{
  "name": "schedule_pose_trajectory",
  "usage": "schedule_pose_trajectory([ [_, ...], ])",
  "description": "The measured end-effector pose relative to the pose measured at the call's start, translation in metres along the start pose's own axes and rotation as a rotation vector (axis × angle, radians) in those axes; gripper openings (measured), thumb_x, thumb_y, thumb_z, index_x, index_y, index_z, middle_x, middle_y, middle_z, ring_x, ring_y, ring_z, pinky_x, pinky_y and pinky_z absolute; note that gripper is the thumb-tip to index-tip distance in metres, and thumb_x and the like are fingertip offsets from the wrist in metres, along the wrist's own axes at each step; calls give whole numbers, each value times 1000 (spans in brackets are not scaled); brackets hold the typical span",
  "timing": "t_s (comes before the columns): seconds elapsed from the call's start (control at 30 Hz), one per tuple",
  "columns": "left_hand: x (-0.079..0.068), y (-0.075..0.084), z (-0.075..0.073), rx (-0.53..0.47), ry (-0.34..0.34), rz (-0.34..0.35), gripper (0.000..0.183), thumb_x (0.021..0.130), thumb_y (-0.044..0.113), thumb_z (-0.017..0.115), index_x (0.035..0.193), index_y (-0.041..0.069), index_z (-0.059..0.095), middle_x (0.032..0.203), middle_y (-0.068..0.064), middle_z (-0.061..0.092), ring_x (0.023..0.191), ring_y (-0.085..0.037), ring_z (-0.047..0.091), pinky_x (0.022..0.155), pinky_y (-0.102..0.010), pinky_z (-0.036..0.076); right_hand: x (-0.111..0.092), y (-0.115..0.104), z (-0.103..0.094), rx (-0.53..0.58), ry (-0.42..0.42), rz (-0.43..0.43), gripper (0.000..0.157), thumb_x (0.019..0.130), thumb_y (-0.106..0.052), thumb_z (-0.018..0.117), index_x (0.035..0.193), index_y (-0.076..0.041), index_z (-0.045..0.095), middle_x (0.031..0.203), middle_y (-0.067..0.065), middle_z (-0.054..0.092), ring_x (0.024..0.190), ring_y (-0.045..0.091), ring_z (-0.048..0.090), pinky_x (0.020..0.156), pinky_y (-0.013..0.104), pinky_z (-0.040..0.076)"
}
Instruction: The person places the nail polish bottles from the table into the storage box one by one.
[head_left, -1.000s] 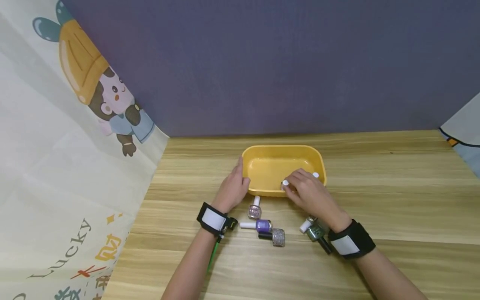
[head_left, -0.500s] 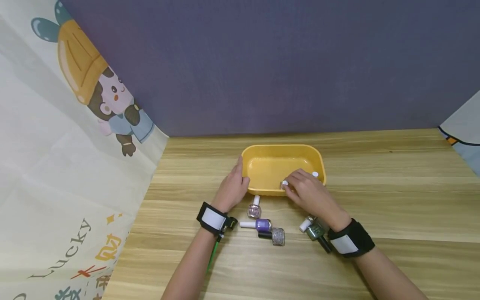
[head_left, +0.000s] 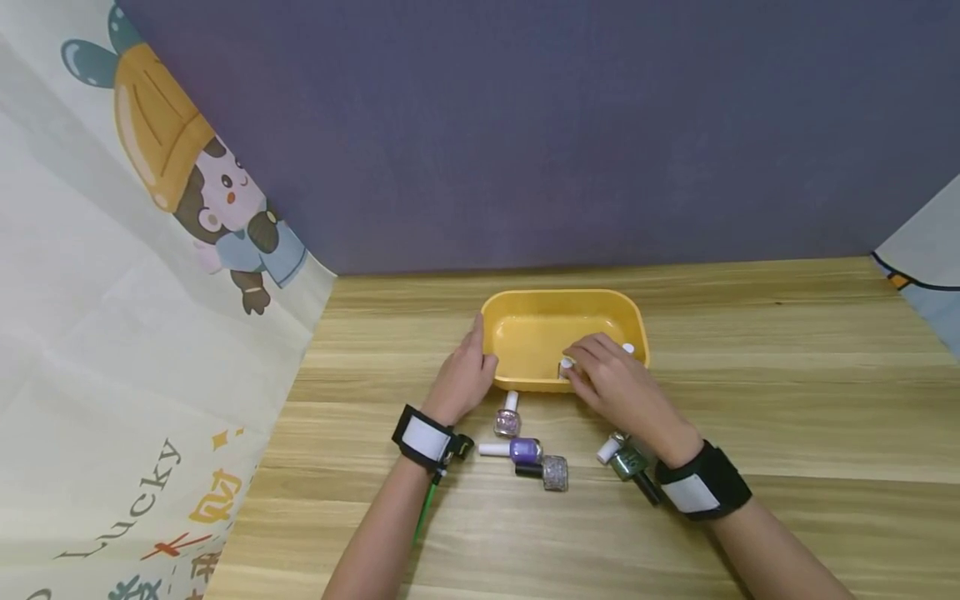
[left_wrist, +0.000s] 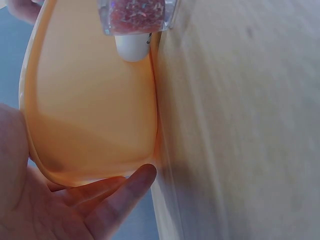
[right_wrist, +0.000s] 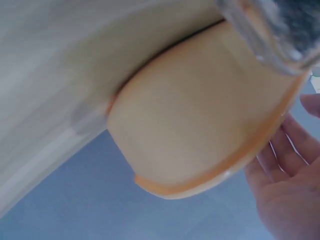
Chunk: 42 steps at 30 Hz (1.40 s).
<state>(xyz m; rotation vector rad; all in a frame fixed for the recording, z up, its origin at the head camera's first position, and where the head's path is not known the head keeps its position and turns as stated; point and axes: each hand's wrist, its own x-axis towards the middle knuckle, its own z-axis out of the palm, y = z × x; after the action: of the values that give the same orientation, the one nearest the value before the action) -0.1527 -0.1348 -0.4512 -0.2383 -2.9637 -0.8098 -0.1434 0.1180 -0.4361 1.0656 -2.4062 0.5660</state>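
In the head view, my left hand (head_left: 461, 379) rests against the left end of a yellow tray (head_left: 525, 342), its fingers fairly straight along the outer wall. My right hand (head_left: 630, 404) reaches over the tray's front rim and pinches a nail polish bottle by its white cap (head_left: 567, 364), inside near the front wall. Most of that bottle's body is hidden. Another white cap (head_left: 628, 348) shows in the tray's right part, behind the right fingers. In the left wrist view, left fingers (left_wrist: 122, 200) touch the tray's outside. The right hand (right_wrist: 290, 190) lies beside the rim in the right wrist view.
Before the tray lie a pink glitter bottle (head_left: 507, 421), a purple bottle (head_left: 526, 451) and a silver glitter bottle (head_left: 555, 473). A dark green bottle (head_left: 628, 463) and a white-capped one (head_left: 610, 450) lie under the right wrist. A dark panel (head_left: 562, 142) stands behind the table.
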Motion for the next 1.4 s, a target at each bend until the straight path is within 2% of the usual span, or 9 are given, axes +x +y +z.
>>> schedule_pose_trajectory([
  [0.17,0,0,-1,7,-2,2,68,93,32,34,148,14,-2,150,-11,26,124,-22,42,104,-33,30,2,-8,-6,13,15,-19,30,86,-21,57,109,-3,62,107,6,59,102,20,49,89,33,43],
  [0.33,-1,0,0,5,-1,5,68,93,32,34,148,15,-2,149,-11,28,117,-20,46,103,-34,32,5,-20,-11,9,26,-56,29,85,-19,57,109,-4,62,107,5,57,104,19,49,90,31,42],
  [0.67,0,0,0,0,14,10,68,93,30,36,149,13,1,148,-11,29,117,-20,47,100,-34,35,8,-42,-11,70,38,-199,24,84,-20,58,106,-10,64,103,-2,58,100,12,50,88,25,42],
  [0.87,0,1,0,-12,21,2,67,92,28,37,149,8,8,148,-11,31,111,-19,49,97,-35,38,11,-54,-8,54,3,-243,25,83,-19,61,106,-9,64,101,-1,60,96,13,52,86,26,44],
  [1.0,1,0,0,-9,25,2,67,92,29,36,149,9,7,148,-11,31,103,-19,50,92,-34,42,14,-63,-3,41,-43,-248,21,86,-23,57,100,-10,66,97,-3,60,92,11,51,83,25,44],
  [1.23,0,1,0,-3,4,19,67,93,31,32,148,13,-1,149,-11,28,110,-19,49,95,-34,40,17,-76,13,68,-120,-292,20,89,-25,55,97,-12,68,90,-7,59,85,8,49,76,21,43],
  [1.4,0,1,0,8,13,19,67,93,30,33,149,11,1,147,-11,31,108,-20,51,93,-34,42,21,-84,21,38,-133,-301,18,88,-24,55,92,-12,68,85,-6,59,81,8,47,72,21,43],
])
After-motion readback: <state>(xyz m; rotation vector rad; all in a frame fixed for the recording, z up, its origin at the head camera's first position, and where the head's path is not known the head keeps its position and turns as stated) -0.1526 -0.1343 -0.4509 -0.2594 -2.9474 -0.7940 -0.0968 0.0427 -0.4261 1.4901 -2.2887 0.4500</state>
